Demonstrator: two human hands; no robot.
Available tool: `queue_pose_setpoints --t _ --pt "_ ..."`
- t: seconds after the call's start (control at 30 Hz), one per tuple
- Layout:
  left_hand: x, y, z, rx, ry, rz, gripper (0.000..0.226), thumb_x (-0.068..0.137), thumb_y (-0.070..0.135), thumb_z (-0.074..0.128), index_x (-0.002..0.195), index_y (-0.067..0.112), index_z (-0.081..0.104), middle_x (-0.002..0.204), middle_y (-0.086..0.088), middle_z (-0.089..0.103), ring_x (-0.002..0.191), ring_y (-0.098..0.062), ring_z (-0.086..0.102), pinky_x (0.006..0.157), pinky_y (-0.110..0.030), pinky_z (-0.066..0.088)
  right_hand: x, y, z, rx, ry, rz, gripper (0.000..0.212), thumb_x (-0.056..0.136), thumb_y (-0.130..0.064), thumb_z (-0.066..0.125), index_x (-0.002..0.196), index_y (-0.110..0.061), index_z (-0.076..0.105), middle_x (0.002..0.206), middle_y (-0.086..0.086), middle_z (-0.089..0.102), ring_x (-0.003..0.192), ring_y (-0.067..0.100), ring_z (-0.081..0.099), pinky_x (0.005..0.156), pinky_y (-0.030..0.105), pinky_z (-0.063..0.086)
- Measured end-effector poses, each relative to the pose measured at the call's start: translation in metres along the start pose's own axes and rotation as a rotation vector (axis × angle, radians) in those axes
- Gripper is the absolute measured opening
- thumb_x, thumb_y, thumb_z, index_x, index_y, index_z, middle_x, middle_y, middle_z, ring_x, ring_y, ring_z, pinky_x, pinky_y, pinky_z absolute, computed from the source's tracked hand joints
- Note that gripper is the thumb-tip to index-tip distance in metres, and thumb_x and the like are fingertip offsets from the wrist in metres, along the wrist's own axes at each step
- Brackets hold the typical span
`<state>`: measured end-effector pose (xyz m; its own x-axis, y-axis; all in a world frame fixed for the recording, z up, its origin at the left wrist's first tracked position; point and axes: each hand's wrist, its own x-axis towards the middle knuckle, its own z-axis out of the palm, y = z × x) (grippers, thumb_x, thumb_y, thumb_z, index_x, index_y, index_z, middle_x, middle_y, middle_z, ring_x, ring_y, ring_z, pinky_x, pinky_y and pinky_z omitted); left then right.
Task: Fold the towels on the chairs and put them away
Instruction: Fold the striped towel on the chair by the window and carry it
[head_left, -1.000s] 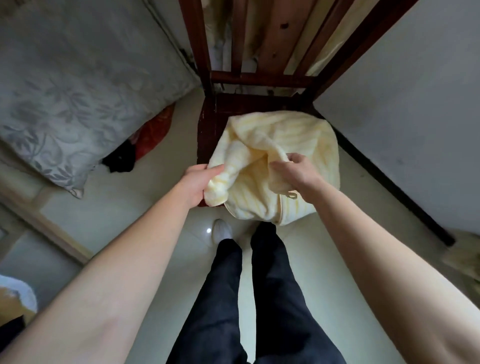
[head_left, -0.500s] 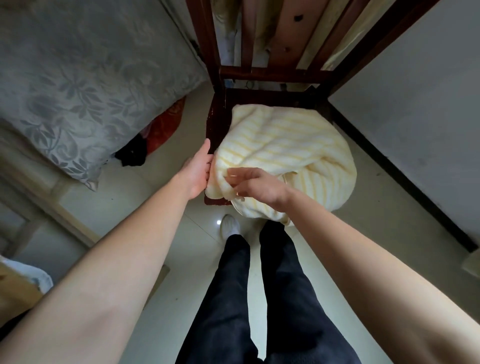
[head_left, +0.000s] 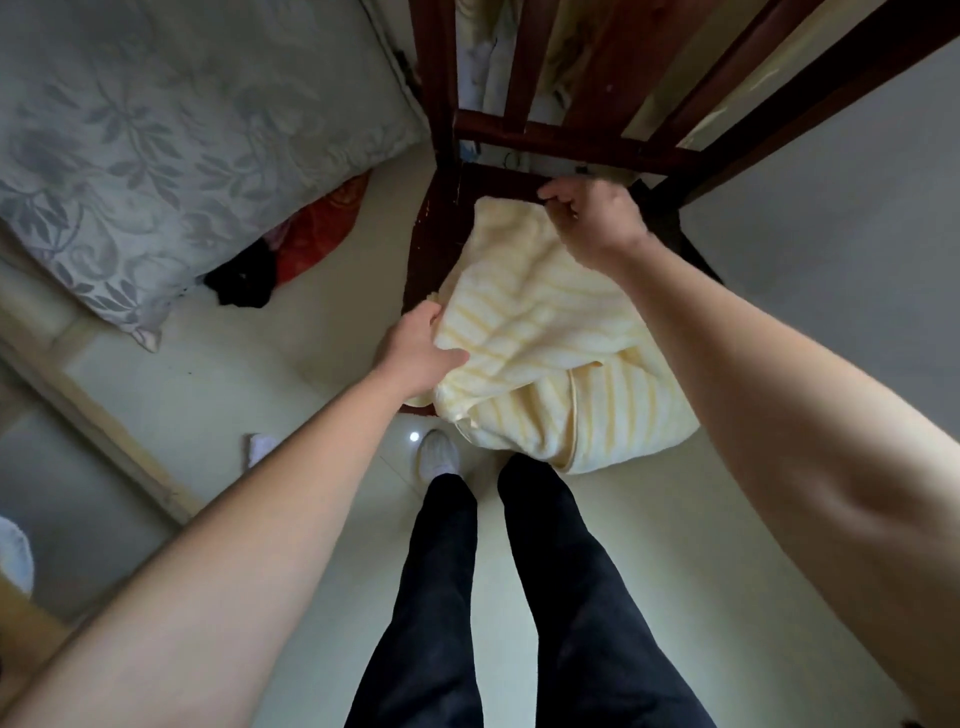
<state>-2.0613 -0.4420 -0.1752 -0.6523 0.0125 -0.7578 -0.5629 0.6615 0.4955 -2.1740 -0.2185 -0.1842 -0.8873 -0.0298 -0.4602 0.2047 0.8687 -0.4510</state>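
Note:
A pale yellow striped towel (head_left: 545, 332) lies crumpled on the seat of a dark red wooden chair (head_left: 447, 218), its lower part hanging over the seat's front edge. My left hand (head_left: 421, 353) grips the towel's near left edge at the seat's front left corner. My right hand (head_left: 592, 218) is closed on the towel's far edge, close to the chair's back rail (head_left: 561, 140). The seat under the towel is mostly hidden.
A bed with a grey floral cover (head_left: 171, 135) stands to the left, its wooden frame (head_left: 93, 415) running along the floor. Red and black cloth (head_left: 291, 254) lies under the bed. A grey wall (head_left: 841, 249) is on the right. My legs stand before the chair.
My right hand has moved from the towel's near left corner up to its far edge by the chair back, spreading the cloth. My left hand has stayed at the near left corner.

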Motion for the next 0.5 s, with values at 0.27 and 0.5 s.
queue_pose_setpoints --t 0.27,0.5 --pt "0.001 -0.025 0.005 0.113 0.121 0.058 0.035 0.083 0.018 0.069 0.116 0.021 0.056 0.100 0.009 0.063 0.086 -0.016 0.057 0.070 -0.024 0.039 0.057 -0.043 0.067 -0.438 -0.401 -0.069 0.074 0.087 -0.021 0.059 0.153 -0.018 0.024 0.151 0.014 0.037 0.142 0.035 0.029 0.116 0.052 0.022" --pt "-0.032 -0.007 -0.012 0.385 0.336 0.134 0.043 0.092 0.018 0.061 0.133 0.023 0.049 0.124 -0.007 0.062 0.109 -0.036 0.056 0.085 -0.040 0.045 -0.035 -0.003 0.007 -0.228 0.008 -0.089 0.041 0.084 -0.020 0.062 0.125 -0.018 0.059 0.123 0.014 0.051 0.113 0.037 0.053 0.083 0.041 0.047"
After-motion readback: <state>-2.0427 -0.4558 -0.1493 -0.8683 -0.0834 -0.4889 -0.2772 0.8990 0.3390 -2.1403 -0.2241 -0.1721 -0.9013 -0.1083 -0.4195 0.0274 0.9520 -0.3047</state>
